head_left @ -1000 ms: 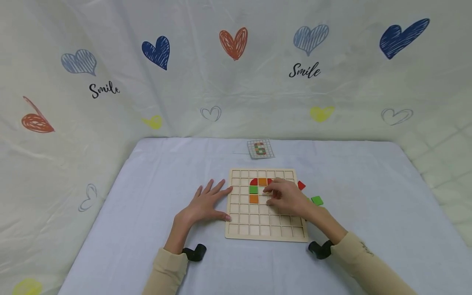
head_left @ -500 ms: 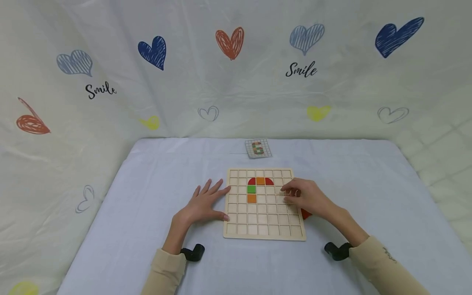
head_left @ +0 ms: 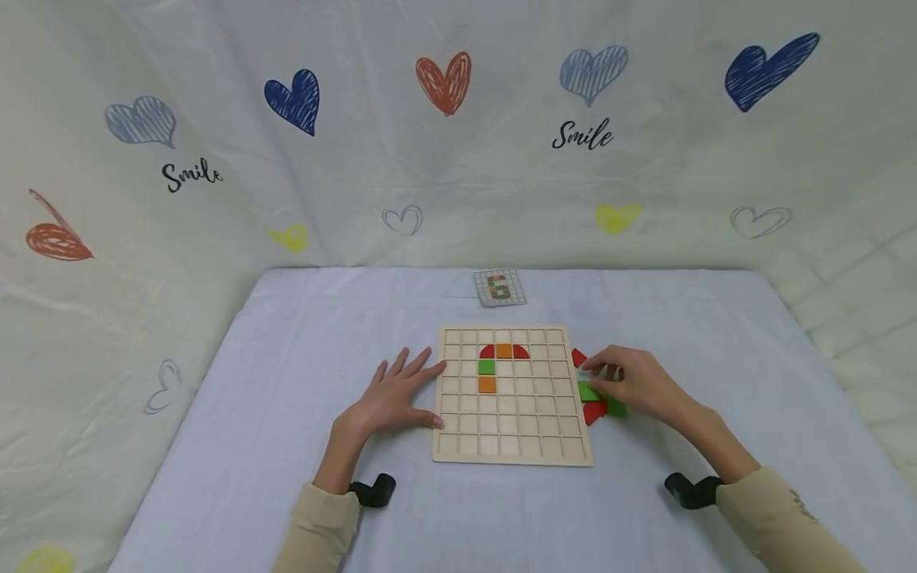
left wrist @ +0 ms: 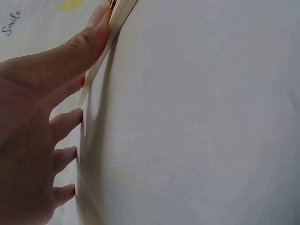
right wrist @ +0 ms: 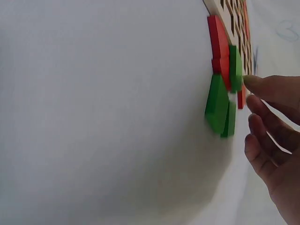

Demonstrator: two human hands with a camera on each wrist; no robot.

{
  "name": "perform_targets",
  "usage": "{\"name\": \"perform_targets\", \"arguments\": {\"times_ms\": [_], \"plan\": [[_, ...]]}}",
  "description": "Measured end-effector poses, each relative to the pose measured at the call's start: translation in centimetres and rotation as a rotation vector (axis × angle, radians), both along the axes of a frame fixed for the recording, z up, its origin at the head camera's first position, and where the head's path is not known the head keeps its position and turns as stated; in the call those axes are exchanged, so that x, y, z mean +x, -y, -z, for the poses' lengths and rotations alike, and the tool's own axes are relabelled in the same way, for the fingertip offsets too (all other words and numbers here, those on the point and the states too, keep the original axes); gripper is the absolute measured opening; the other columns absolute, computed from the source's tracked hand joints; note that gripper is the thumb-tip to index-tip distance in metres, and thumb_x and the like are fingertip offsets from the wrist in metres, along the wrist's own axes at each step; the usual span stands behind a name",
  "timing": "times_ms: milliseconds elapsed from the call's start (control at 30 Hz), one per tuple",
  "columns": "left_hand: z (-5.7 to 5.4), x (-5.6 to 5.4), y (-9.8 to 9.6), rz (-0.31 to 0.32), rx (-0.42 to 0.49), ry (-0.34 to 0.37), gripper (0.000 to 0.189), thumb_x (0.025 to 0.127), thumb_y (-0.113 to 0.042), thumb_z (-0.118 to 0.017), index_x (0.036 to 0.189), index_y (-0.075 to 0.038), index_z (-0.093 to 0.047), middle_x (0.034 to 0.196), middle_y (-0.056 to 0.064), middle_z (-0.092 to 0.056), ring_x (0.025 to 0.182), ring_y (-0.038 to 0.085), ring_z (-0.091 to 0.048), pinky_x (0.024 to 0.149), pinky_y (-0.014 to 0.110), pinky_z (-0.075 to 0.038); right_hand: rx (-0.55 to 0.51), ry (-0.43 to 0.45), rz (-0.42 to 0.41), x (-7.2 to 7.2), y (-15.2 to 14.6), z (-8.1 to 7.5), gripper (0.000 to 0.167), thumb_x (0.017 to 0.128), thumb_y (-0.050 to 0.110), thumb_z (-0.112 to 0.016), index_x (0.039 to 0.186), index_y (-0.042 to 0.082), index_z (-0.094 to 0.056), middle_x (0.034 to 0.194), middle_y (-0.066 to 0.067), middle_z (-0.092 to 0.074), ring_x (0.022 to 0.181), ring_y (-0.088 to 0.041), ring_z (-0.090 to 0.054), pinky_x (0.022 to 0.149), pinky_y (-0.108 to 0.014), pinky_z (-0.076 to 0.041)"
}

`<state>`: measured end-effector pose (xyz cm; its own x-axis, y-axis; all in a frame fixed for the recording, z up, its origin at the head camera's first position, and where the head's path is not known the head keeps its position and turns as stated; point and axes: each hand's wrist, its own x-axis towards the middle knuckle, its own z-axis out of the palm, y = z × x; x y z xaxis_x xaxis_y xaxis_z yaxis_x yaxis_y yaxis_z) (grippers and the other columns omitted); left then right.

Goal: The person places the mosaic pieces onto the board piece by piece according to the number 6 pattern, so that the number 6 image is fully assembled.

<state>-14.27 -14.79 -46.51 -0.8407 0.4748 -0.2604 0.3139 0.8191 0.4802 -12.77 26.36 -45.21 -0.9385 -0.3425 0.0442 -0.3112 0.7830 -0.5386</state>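
White, creased fabric backdrop (head_left: 505, 179) printed with hearts hangs behind a white cloth-covered table (head_left: 337, 318). Mid-table we log a pale wooden grid board (head_left: 526, 406); set toward its far side are two red rounded-corner tiles (head_left: 520, 352), two orange square tiles (head_left: 487, 385) and one green square tile (head_left: 486, 367). Small gridded picture card (head_left: 500, 288) lies past the far edge. Left hand (head_left: 390, 399) is spread, fingers straight, index and thumb touching the board's left edge. Right hand (head_left: 640, 383) is off the right edge, fingers loosely curled, thumb at a loose bright green tile (head_left: 587, 391); we can't tell whether it's pinched or only touched. Red angular tiles (head_left: 594, 411) and a green block (head_left: 617, 408) crowd close by. Risk, we judge: a sloppy pickup could drag neighbours along, since they sit so tight, and a bump from the right could shift the board. Pieces look smooth, thick, crisp-edged; the thin ridges between cells might leave one seated askew.
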Motion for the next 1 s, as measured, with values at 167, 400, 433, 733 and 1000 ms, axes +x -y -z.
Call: {"name": "perform_targets", "arguments": {"times_ms": [167,400,433,733,1000], "plan": [[0.0,-0.1,0.2,-0.005,-0.008,-0.003,0.095,0.080,-0.051,-0.084,0.161,-0.029,-0.038,0.173,0.003,-0.017,0.161,0.037,-0.001,0.125,0.066,-0.003,0.046,0.018,-0.005,-0.1,-1.1,-0.2,0.024,0.084,0.003,-0.079,0.109,0.006,-0.078,0.102,-0.002,-0.073,0.089,-0.019,-0.063,0.073,-0.029,-0.056],[0.0,0.0,0.4,-0.007,-0.006,-0.005,0.095,0.080,-0.051,-0.085,0.160,-0.028,-0.039,0.173,0.004,-0.019,0.160,0.039,-0.003,0.125,0.067,-0.003,0.050,0.037,-0.015,0.2,-2.0,0.1,0.025,0.084,0.004,-0.081,0.108,0.007,-0.078,0.103,-0.002,-0.072,0.092,-0.020,-0.062,0.075,-0.030,-0.056],[0.0,0.0,0.4,-0.008,-0.005,-0.007,0.095,0.080,-0.051,-0.085,0.160,-0.028,-0.039,0.173,0.004,-0.019,0.160,0.039,-0.003,0.125,0.067,-0.003,0.050,0.036,-0.014,0.2,-2.1,0.2,0.025,0.083,0.004,-0.082,0.108,0.007,-0.078,0.103,-0.002,-0.071,0.091,-0.019,-0.061,0.075,-0.029,-0.056],[0.0,0.1,0.2,-0.006,0.003,-0.004,0.095,0.080,-0.050,-0.085,0.160,-0.028,-0.039,0.173,0.004,-0.019,0.161,0.038,-0.002,0.125,0.067,-0.003,0.048,0.021,0.000,0.2,-2.2,0.8,0.022,0.081,0.003,-0.084,0.101,0.008,-0.076,0.099,-0.002,-0.069,0.089,-0.018,-0.059,0.074,-0.029,-0.055],[0.1,0.1,-0.1,-0.005,-0.004,-0.002,0.095,0.080,-0.051,-0.085,0.160,-0.029,-0.039,0.173,0.003,-0.018,0.161,0.038,-0.002,0.125,0.066,-0.003,0.009,0.145,0.060,0.4,-1.8,0.6,0.027,0.084,0.005,-0.082,0.106,0.001,-0.067,0.101,-0.007,-0.069,0.091,-0.022,-0.064,0.082,-0.042,-0.061]]}}
